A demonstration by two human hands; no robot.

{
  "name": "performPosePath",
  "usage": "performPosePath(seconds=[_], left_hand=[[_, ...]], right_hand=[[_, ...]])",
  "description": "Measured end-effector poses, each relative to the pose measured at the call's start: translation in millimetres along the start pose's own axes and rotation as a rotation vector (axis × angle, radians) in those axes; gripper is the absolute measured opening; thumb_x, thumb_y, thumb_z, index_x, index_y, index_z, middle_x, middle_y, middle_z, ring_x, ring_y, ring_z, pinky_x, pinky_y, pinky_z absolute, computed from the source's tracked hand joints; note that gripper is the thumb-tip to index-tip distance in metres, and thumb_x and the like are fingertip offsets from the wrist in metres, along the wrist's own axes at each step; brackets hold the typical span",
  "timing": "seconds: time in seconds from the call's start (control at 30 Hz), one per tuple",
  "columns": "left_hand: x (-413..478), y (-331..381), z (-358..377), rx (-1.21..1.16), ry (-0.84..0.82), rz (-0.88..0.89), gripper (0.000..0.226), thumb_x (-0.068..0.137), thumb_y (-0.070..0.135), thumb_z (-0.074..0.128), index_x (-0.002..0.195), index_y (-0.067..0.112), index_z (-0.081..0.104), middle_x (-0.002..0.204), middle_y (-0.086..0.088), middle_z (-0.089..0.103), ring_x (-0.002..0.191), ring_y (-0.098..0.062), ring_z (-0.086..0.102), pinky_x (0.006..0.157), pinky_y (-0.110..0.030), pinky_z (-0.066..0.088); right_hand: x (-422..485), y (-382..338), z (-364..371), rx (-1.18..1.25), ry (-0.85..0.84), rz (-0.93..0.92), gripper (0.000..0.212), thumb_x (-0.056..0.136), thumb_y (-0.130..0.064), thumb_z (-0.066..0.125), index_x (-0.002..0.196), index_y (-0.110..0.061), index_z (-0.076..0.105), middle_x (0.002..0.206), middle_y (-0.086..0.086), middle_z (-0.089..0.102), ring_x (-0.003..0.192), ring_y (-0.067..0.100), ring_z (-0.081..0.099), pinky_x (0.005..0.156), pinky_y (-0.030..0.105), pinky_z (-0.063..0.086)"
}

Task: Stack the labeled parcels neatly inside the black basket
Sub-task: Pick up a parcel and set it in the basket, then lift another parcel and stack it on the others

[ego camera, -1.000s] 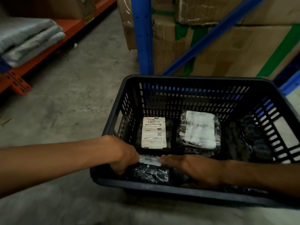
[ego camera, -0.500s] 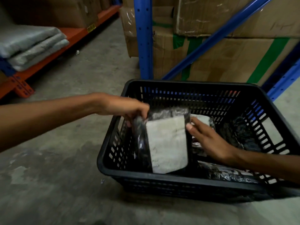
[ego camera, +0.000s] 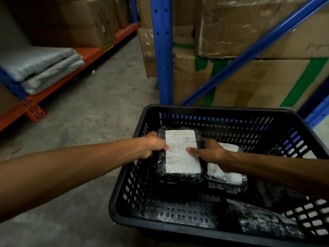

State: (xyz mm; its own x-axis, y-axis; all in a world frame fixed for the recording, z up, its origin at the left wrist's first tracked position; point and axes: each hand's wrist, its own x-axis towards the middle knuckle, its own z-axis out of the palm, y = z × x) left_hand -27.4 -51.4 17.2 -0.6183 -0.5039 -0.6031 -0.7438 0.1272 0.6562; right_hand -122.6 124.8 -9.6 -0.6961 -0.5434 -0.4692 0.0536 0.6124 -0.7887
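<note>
The black basket (ego camera: 128,177) stands on the concrete floor. In its far left part lies a black-wrapped parcel with a white label (ego camera: 179,161), label up. My left hand (ego camera: 154,146) grips its left edge, and my right hand (ego camera: 207,151) holds its right edge with the thumb on the label. A second labeled parcel (ego camera: 224,173) lies to its right, partly under my right wrist. A third black-wrapped parcel (ego camera: 263,220) rests in the near right corner. What lies under the held parcel is hidden.
A blue rack upright (ego camera: 162,50) and a diagonal brace (ego camera: 249,52) rise just behind the basket, with taped cardboard boxes (ego camera: 249,77) stacked there. An orange shelf (ego camera: 53,88) on the left carries folded grey bags (ego camera: 44,68). Bare concrete floor (ego camera: 89,122) lies left of the basket.
Both hands lifted the labeled parcel out of the basket's near left corner, tilted it upright, then laid it flat, label up, in the far left part where another labeled parcel had been showing.
</note>
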Motion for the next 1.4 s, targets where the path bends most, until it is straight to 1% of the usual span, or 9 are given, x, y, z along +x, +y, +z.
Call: performPosePath(seconds=[0.2, 0.43, 0.57, 0.8, 0.9, 1.03, 1.23, 1.33, 1.4], left_hand=[[28.8, -4.2, 15.6, 0.302, 0.09, 0.019, 0.05, 0.087, -0.003, 0.062, 0.136, -0.001, 0.056, 0.136, -0.019, 0.062, 0.124, -0.033, 0.061, 0.101, -0.038, 0.055], [22.7, -6.0, 43.3, 0.545, 0.297, 0.083, 0.08, 0.091, 0.006, 0.059, 0.158, 0.0, 0.017, 0.157, -0.028, 0.031, 0.142, -0.042, 0.04, 0.115, -0.046, 0.038], [11.2, -16.1, 60.6, 0.892, 0.136, 0.102, 0.088, 0.096, 0.022, 0.053, 0.161, 0.003, -0.004, 0.168, -0.019, -0.015, 0.157, -0.035, -0.011, 0.127, -0.047, 0.012], [4.1, -6.2, 115.0, 1.125, -0.017, 0.741, 0.105, 0.086, 0.033, 0.062, 0.161, 0.003, -0.005, 0.169, -0.016, -0.014, 0.157, -0.028, -0.013, 0.129, -0.038, -0.001], [12.7, -7.6, 148.7, 1.328, -0.09, 0.747, 0.119, 0.084, 0.046, 0.067, 0.158, -0.001, -0.013, 0.167, -0.019, -0.02, 0.156, -0.032, -0.018, 0.128, -0.042, -0.004], [21.3, -20.0, 168.6, 1.385, 0.051, 0.759, 0.102, 0.097, 0.031, 0.058, 0.155, -0.005, -0.018, 0.165, -0.025, -0.022, 0.154, -0.038, -0.021, 0.128, -0.045, -0.003], [21.6, -8.7, 145.1, 1.271, -0.046, 0.87, 0.096, 0.095, 0.051, 0.047, 0.161, 0.006, -0.006, 0.17, -0.013, -0.008, 0.158, -0.027, -0.009, 0.128, -0.041, 0.003], [6.0, 22.5, 106.5, 1.121, -0.059, 0.954, 0.086, 0.091, 0.065, 0.044, 0.16, 0.017, 0.024, 0.167, -0.009, 0.024, 0.157, -0.021, 0.017, 0.126, -0.038, 0.015], [-9.6, 48.0, 78.3, 0.954, -0.092, 0.956, 0.076, 0.087, 0.069, 0.049, 0.147, 0.023, 0.047, 0.153, -0.007, 0.05, 0.145, -0.021, 0.042, 0.12, -0.039, 0.031]], right_hand=[[37.0, 3.4, 27.6, -1.123, 0.103, -0.097, 0.083, 0.077, -0.076, 0.05, 0.132, -0.015, 0.054, 0.147, 0.018, 0.044, 0.139, 0.041, 0.025, 0.111, 0.049, 0.027], [32.6, 25.9, 17.1, -1.143, 0.167, -0.22, 0.092, 0.075, -0.081, 0.042, 0.137, -0.014, 0.047, 0.141, 0.018, 0.044, 0.129, 0.038, 0.03, 0.105, 0.05, 0.028], [8.4, 46.9, -3.5, -1.095, 0.145, -0.408, 0.095, 0.082, -0.072, 0.042, 0.153, -0.013, 0.023, 0.149, 0.017, 0.036, 0.136, 0.037, 0.028, 0.108, 0.05, 0.03], [-25.5, 95.2, -67.6, -1.251, 0.105, -0.498, 0.103, 0.083, -0.072, 0.038, 0.158, -0.011, 0.001, 0.166, 0.015, 0.006, 0.153, 0.033, 0.005, 0.12, 0.044, 0.019], [-28.0, 116.9, -76.7, -1.349, -0.005, -0.399, 0.106, 0.087, -0.061, 0.044, 0.155, -0.004, -0.014, 0.164, 0.02, -0.017, 0.152, 0.036, -0.014, 0.124, 0.041, 0.009], [-26.4, 127.4, -73.5, -1.335, -0.004, -0.365, 0.084, 0.098, -0.027, 0.038, 0.15, 0.002, -0.02, 0.16, 0.027, -0.022, 0.147, 0.046, -0.018, 0.118, 0.045, 0.029], [-29.6, 115.3, -91.5, -1.257, -0.114, -0.357, 0.094, 0.092, -0.024, 0.056, 0.154, 0.002, -0.011, 0.163, 0.025, -0.014, 0.151, 0.043, -0.002, 0.117, 0.046, 0.034], [-44.7, 85.8, -127.1, -0.918, -0.033, -0.595, 0.067, 0.09, -0.025, 0.062, 0.149, -0.011, 0.033, 0.149, 0.014, 0.046, 0.128, 0.026, 0.054, 0.106, 0.039, 0.046], [-57.5, 64.6, -146.4, -0.766, 0.015, -0.68, 0.053, 0.092, -0.034, 0.062, 0.14, -0.017, 0.047, 0.131, 0.003, 0.062, 0.114, 0.014, 0.062, 0.098, 0.032, 0.052]])
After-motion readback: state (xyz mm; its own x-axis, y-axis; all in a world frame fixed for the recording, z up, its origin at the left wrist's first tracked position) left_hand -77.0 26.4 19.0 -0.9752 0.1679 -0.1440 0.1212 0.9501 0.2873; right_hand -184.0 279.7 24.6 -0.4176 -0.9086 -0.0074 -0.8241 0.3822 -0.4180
